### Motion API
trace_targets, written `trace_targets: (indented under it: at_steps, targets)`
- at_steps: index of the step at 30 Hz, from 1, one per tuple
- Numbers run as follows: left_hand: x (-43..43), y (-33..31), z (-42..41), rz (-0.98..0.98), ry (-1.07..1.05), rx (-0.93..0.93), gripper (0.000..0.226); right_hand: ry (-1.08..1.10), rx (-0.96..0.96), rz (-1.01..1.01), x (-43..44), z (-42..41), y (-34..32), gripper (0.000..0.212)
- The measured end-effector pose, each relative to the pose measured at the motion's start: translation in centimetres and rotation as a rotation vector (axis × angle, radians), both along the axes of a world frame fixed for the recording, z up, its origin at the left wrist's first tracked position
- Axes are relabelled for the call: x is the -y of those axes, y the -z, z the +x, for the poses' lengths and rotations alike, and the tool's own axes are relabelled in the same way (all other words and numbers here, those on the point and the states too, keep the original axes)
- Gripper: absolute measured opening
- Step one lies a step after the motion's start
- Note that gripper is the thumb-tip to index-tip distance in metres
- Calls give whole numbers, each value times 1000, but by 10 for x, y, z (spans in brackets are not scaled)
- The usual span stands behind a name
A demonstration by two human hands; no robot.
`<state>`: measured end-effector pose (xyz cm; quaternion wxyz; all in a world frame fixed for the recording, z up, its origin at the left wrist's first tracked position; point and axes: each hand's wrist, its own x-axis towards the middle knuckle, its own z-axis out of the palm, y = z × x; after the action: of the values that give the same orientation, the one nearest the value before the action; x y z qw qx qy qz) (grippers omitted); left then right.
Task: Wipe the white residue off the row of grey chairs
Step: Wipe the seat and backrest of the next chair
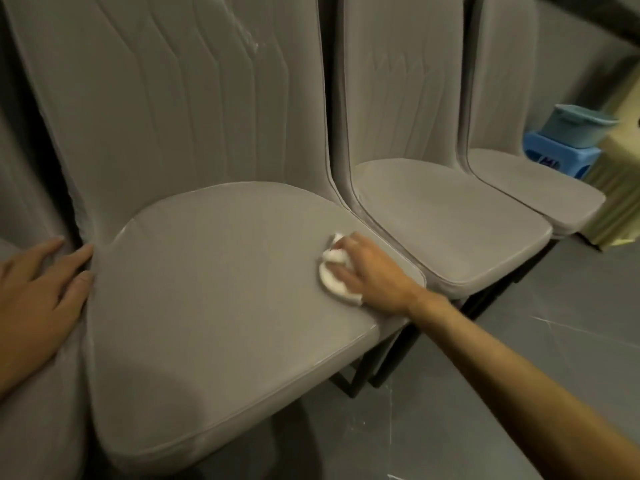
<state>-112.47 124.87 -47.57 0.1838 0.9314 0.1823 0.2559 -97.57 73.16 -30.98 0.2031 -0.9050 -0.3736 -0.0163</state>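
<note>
— Along the wall, what stands, and of what stuff?

— One row of grey chairs (381,116) in soft, matte, suede-like cloth; tall rounded backs with stitched vertical channels; piped seat edges; thin black legs; the row's long axis runs left to right, receding to the far right, seats facing the camera; below lies a dark grey floor (554,341) streaked with pale scratches.

— And the nearest seat (207,271)?

— Broad, rounded at the back, smooth; the left hand (34,289) lies flat on the neighbouring chair to the left, fingers straight and spread, tips touching this seat's left edge.

— The other hand?

— The right hand (370,271) presses a white cloth (332,278) onto the seat near its right edge, fingers curled over it; the wad is crumpled, oblong, its long axis running front to back.

— Any marks?

— White residue (247,32) streaks the upper right of that chair's back.
</note>
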Motion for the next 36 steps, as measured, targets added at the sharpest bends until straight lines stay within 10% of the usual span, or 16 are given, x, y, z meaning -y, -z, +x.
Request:
trace_targets:
  at_steps: [4,12,18,25,32,36]
  targets:
    - [11,-2,-2,76,6,-64,65,347,-32,-30,19,23,-15,36]
    - [12,1,3,137,-60,-64,65,-60,17,48,-21,-50,6,30]
    - [35,-27,-13,197,-73,-30,54,402,56,44,40,12,1,31]
    - [15,-22,-19,111,-113,-147,51,-73,96,82,-22,-65,20,30]
    - [-19,12,-21,108,-75,-167,53,219,83,47,12,-21,4,33]
    - [27,-23,-36,74,-38,-199,50,-70,142,104,-29,-77,20,35]
